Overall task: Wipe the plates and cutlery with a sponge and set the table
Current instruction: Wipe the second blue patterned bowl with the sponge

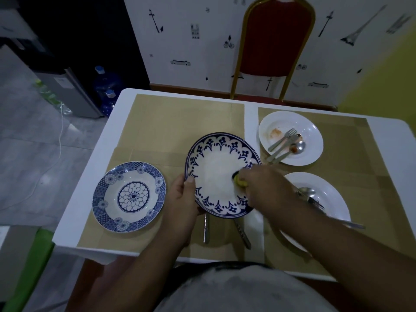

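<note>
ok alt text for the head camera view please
A person's left hand holds a blue-rimmed plate over the table while the right hand wipes it with a yellow sponge. A patterned plate sits left; two white plates with cutlery sit right.

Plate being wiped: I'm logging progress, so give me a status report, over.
Left hand grips plate rim. Right hand presses sponge on plate. Two utensils lie under its near edge.

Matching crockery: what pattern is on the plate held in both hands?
The plate has a white centre and a dark blue floral rim; head view.
</note>
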